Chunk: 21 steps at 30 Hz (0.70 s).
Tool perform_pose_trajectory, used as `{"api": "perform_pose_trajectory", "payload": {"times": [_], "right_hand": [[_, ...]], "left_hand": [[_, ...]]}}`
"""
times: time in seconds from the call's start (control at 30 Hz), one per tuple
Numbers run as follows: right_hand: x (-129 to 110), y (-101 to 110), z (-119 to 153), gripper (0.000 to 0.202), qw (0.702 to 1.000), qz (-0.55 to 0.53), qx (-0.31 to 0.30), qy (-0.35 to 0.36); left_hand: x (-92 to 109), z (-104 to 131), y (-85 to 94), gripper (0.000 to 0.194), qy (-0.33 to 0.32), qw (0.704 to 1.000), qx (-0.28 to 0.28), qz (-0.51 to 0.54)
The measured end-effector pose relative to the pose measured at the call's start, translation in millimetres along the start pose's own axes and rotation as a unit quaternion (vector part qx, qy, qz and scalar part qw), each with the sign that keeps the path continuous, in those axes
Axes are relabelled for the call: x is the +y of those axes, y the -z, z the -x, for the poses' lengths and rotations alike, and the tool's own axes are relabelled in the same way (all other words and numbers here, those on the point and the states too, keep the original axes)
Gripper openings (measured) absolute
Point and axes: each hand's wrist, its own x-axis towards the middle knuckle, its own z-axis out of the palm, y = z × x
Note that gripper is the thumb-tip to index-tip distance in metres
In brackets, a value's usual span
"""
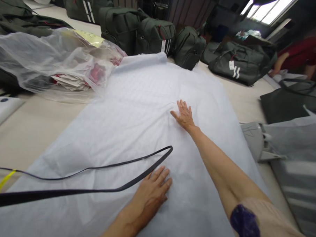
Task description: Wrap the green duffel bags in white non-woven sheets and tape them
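Across the pale table [55,117], as seen from the head camera, a broad white sheet [136,112] is laid out, its thin, cloth-like surface broken by soft creases that are gathered toward the middle. At the far end the edge of the sheet is folded over, just in front of the bags. Near its centre, the right hand [185,116] is set palm down, with its fingers straight and the thumb spread; nothing is gripped. Nearer the camera, the left hand [156,189] is also placed flat on the sheet, its fingers stretched out, slightly parted and likewise holding nothing. A narrow black cord [93,190] is bent into a long, pointed loop over the sheet, and the left fingertips are nearly met by it; whether they are touched cannot be told. A yellow strip [5,181] is fastened round its thinner strand. On the left, paper tags [72,83] are held in a crinkled, see-through plastic bag [35,64]. Behind the sheet, rounded dark green bags [154,31] are lined up, some marked with white stripes. At the far right, a red-clad person [305,54] is partly shown, blurred
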Motion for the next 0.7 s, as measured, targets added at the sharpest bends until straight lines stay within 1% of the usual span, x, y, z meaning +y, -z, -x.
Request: {"api": "perform_pose_trajectory", "payload": {"times": [0.07,0.1,0.17,0.23,0.3,0.33,0.4,0.5,0.63,0.67,0.7], "right_hand": [[-10.2,23.2,35.7,0.072,0.997,-0.074,0.016,0.017],[-15.7,33.9,60.3,0.067,0.994,-0.106,0.009,0.034],[-26.3,48.4,118.3,0.058,0.985,-0.148,-0.035,0.077],[-34.8,48.7,177.2,0.053,0.979,-0.154,-0.088,0.101],[-40.6,35.5,223.5,0.052,0.976,-0.136,-0.131,0.110],[-42.7,26.1,239.4,0.052,0.976,-0.122,-0.142,0.113],[-45.7,7.6,257.0,0.054,0.979,-0.092,-0.140,0.119],[-47.6,-8.6,260.4,0.055,0.984,-0.065,-0.114,0.119],[-46.1,-10.6,256.1,0.057,0.982,-0.076,-0.134,0.111],[-45.1,-10.0,255.4,0.057,0.981,-0.082,-0.141,0.109],[-43.9,-9.5,254.6,0.058,0.979,-0.089,-0.146,0.109]], "left_hand": [[1.9,1.1,0.9,0.047,0.000,1.000,0.009,0.003],[3.2,1.5,2.7,0.046,0.001,1.000,0.009,0.006],[6.8,3.2,8.3,0.044,0.003,1.000,0.003,0.008],[12.5,7.3,15.3,0.038,0.007,1.000,0.001,0.000],[20.6,15.2,21.7,0.034,0.007,1.000,0.005,-0.024],[25.6,20.8,24.5,0.032,0.006,0.999,0.004,-0.039],[37.2,35.7,28.9,0.030,0.013,0.998,-0.003,-0.065],[58.0,68.3,33.6,0.026,0.047,0.995,-0.025,-0.088],[82.8,128.0,32.3,0.008,0.117,0.985,-0.079,-0.104],[86.8,143.0,30.0,0.005,0.137,0.981,-0.081,-0.111],[89.6,156.6,26.8,0.009,0.156,0.978,-0.072,-0.122]]}}
